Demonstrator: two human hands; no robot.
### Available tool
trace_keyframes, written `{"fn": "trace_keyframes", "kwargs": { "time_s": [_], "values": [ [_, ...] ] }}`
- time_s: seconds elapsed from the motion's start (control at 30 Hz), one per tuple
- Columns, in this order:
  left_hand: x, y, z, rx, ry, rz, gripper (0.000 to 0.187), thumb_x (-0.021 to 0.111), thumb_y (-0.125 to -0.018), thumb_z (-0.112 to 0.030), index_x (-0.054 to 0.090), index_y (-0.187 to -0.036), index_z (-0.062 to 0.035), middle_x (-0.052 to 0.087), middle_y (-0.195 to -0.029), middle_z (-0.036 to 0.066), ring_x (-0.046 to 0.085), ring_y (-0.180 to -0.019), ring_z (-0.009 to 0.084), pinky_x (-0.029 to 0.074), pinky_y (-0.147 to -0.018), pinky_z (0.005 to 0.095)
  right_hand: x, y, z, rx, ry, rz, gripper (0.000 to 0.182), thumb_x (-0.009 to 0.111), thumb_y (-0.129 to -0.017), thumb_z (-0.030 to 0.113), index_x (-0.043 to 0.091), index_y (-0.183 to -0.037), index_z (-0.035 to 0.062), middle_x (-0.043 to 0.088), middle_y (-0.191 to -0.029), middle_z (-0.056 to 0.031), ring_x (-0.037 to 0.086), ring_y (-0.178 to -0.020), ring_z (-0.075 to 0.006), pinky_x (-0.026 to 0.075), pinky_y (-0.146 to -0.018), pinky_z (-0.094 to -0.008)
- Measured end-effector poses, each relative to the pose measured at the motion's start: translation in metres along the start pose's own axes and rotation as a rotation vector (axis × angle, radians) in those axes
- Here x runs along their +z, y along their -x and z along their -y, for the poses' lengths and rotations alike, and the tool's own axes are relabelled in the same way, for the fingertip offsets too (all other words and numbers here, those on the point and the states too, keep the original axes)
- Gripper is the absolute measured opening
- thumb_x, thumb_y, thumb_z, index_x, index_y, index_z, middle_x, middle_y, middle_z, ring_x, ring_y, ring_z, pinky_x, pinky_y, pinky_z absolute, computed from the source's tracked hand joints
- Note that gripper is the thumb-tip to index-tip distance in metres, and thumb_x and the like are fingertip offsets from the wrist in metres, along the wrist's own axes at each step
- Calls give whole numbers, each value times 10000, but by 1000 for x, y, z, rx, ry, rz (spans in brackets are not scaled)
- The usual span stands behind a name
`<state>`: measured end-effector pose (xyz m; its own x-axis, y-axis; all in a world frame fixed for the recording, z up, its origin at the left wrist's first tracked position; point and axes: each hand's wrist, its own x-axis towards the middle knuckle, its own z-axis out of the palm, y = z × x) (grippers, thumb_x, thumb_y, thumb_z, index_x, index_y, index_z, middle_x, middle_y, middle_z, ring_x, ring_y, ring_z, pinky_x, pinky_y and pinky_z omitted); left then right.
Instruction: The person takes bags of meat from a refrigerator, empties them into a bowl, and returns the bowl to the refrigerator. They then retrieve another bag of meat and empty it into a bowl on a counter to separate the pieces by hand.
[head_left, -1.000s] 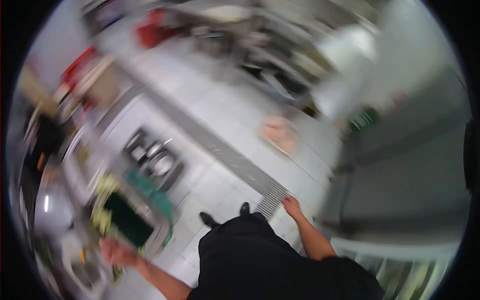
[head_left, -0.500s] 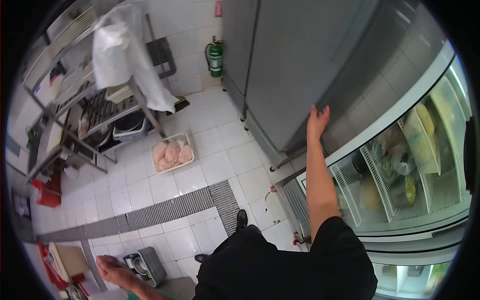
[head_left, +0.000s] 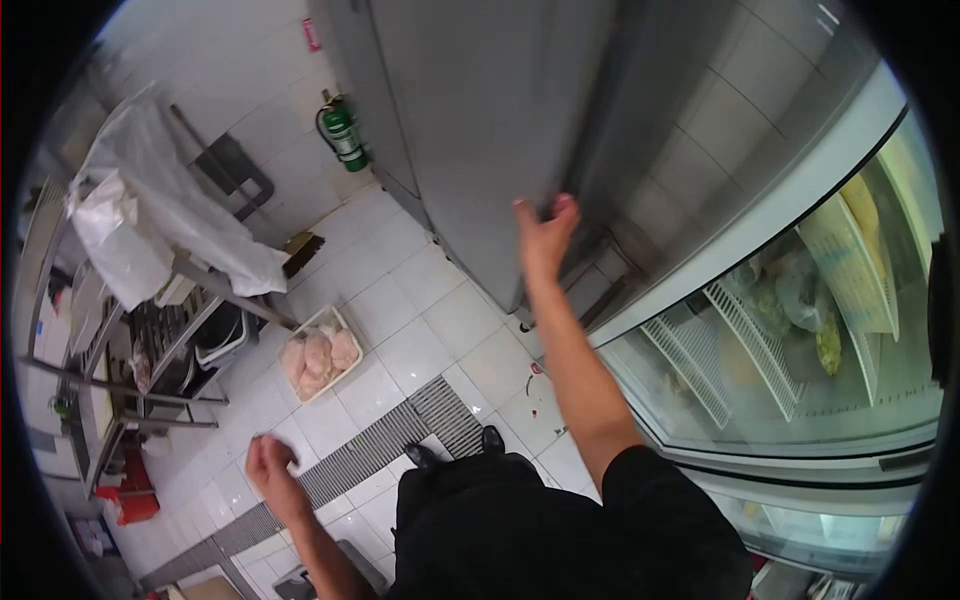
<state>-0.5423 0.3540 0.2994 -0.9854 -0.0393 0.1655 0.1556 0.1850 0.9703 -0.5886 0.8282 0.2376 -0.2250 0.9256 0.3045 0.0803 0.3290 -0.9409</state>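
My right hand point(head_left: 545, 240) is stretched forward at the edge of a tall grey metal door point(head_left: 470, 130). Its thumb lies toward the door's face and the curled fingers sit at the edge, closed on it as far as I can see. My left hand point(head_left: 272, 468) hangs over the tiled floor, fingers curled in, with nothing visible in it. To the right of my right arm stands a glass-fronted fridge point(head_left: 640, 425), with white wire racks point(head_left: 755, 345) and bagged food point(head_left: 800, 295) showing behind the glass.
On the floor sits a white tray point(head_left: 352, 368) of raw chicken point(head_left: 312, 360). A drain grate point(head_left: 360, 450) crosses the tiles near my shoes point(head_left: 422, 457). Metal shelving point(head_left: 165, 400) with a draped plastic sheet point(head_left: 180, 200) stands left. Behind are a fire extinguisher point(head_left: 343, 135) and broom point(head_left: 302, 250).
My view has turned to the right and come nearer the grey door. My right fingers have curled at its edge. My left hand has risen and swung forward. My feet have shifted.
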Motion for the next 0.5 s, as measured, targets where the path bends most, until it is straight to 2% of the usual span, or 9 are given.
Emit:
{"fn": "trace_keyframes", "kwargs": {
  "time_s": [0.03, 0.1, 0.17, 0.2, 0.23, 0.27, 0.37, 0.43, 0.5],
  "values": [
    [27, -20, 8, -17, 2, 137, 250, 531, -980, -156, 524, -761, -35, 466, -663, -14, 422, -608, 81, 373, -562, 236, 1, 31, 7, -23, -2, 45, 756, 811, -757, 315, 415, -1308, -17, 434, -1245, -158, 459, -1177, -258, 407, -980, -368],
    [92, -57, 14, -46, -17, 300, 190, 562, -960, -175, 598, -942, 10, 586, -837, 48, 550, -783, 127, 464, -730, 263, 2, 86, 1, -32, -335, 284, 561, 769, -819, 237, 505, -1257, 5, 501, -1206, -108, 521, -1082, -202, 439, -944, -329],
    [143, -94, 33, 12, 143, 415, 312, 597, -939, -190, 565, -1167, 22, 608, -1091, 108, 568, -1032, 184, 448, -933, 315, -11, 111, -12, 133, -449, 963, 353, 730, -867, 177, 609, -1159, 22, 621, -1132, -97, 607, -995, -163, 483, -875, -311],
    [158, -116, 53, 0, 142, 417, 312, 597, -939, -190, 565, -1167, 22, 608, -1091, 108, 568, -1032, 184, 448, -933, 315, -10, 117, -13, 141, -317, 1156, 289, 717, -883, 187, 643, -1106, 20, 658, -1066, -79, 630, -928, -150, 499, -845, -297],
    [168, -137, 78, 65, 278, 407, 463, 605, -940, -267, 488, -1274, 32, 564, -1205, 137, 525, -1131, 214, 415, -985, 346, -8, 125, -14, 152, -177, 1345, 238, 705, -899, 197, 677, -1053, 18, 696, -1001, -62, 654, -861, -137, 514, -814, -283],
    [172, -161, 99, 129, 418, 393, 620, 614, -942, -345, 412, -1381, 43, 519, -1319, 167, 481, -1231, 244, 383, -1036, 377, -2, 132, -24, 208, -92, 1333, 248, 705, -899, 213, 678, -1047, 16, 701, -970, -63, 654, -861, -135, 517, -820, -279],
    [143, -261, 158, 243, 243, 175, 541, 632, -919, -237, 428, -1354, 14, 522, -1306, 130, 504, -1196, 232, 368, -1056, 352, 17, 148, -84, 344, -3, 1173, 256, 694, -905, 237, 680, -1043, 21, 707, -923, -65, 655, -874, -135, 525, -823, -285],
    [129, -326, 170, 224, 166, 32, 564, 633, -914, -267, 423, -1344, 32, 523, -1291, 137, 514, -1174, 234, 376, -1048, 353, 27, 142, -97, 428, 157, 1102, 251, 688, -907, 238, 678, -1049, 31, 705, -901, -53, 656, -848, -136, 527, -788, -280],
    [116, -399, 190, 211, 330, 14, 558, 634, -909, -268, 432, -1324, 46, 531, -1264, 143, 524, -1149, 230, 381, -1041, 350, 40, 139, -131, 562, 219, 1032, 231, 676, -912, 225, 680, -1049, 39, 699, -891, -44, 648, -796, -128, 523, -749, -269]
  ]
}}
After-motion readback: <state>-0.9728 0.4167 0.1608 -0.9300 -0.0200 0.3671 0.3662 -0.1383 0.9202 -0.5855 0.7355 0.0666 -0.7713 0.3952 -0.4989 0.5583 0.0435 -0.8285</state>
